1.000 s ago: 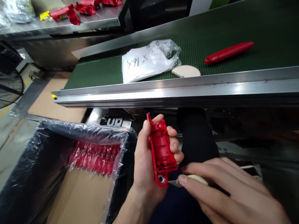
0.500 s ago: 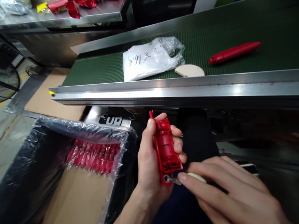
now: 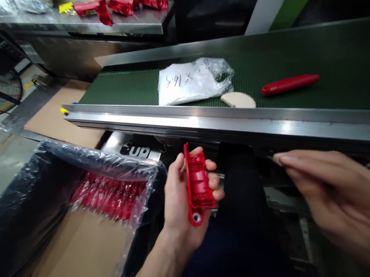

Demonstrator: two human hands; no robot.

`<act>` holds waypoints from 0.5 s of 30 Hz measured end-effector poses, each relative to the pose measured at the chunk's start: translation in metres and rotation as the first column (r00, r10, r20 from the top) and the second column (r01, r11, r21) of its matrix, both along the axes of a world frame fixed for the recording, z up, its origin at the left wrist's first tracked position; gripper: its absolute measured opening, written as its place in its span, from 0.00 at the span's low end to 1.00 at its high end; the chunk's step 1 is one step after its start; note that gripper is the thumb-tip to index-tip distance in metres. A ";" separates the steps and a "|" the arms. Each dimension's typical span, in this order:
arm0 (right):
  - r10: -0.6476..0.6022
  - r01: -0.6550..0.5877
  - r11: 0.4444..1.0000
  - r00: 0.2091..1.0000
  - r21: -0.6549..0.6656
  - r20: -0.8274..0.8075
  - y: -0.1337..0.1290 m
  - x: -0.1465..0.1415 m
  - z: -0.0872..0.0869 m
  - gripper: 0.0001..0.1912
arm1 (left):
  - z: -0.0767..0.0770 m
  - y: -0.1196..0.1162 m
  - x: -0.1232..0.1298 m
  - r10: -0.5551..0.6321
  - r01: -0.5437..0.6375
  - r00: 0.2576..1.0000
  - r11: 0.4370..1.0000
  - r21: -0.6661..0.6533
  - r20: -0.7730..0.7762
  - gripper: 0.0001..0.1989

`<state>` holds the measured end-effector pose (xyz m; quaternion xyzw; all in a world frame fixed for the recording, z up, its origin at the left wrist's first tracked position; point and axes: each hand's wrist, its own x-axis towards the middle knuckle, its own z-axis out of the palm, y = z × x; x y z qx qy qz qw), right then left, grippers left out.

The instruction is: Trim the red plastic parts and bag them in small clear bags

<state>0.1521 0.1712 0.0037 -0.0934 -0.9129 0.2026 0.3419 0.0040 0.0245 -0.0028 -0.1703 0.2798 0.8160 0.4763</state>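
L hand grips red plastic housing upright, below near rail of conveyor, centre frame. R hand at right, apart from housing, blurred; fingers extended, grip state can't be told. Lined carton w/ red parts at left.

Right hand pulled away from the red plastic housing, no longer at its lower end; now well to the right of it, blurred, fingertips just under the conveyor's steel rail. Small blade and pale handle seen earlier beneath the fingers no longer made out. Housing raised slightly in the left hand and turned more edge-on, lower eyelet now uncovered. View shifted as well: rail sitting lower and more slanted than before.
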 end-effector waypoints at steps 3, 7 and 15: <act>-0.085 0.097 0.954 0.995 0.284 -0.053 0.051 -0.010 0.006 0.24 | 0.002 -0.003 -0.006 0.056 -0.058 0.998 0.993 -0.107 -0.019 0.13; -0.219 0.141 0.865 0.970 0.481 0.110 0.123 -0.017 0.025 0.17 | 0.002 -0.009 -0.013 0.134 -0.149 0.988 0.958 -0.247 -0.075 0.11; -0.285 0.100 0.804 0.930 0.586 0.232 0.147 -0.031 0.018 0.14 | -0.014 -0.025 -0.021 0.272 -0.294 0.953 0.937 -0.191 -0.131 0.04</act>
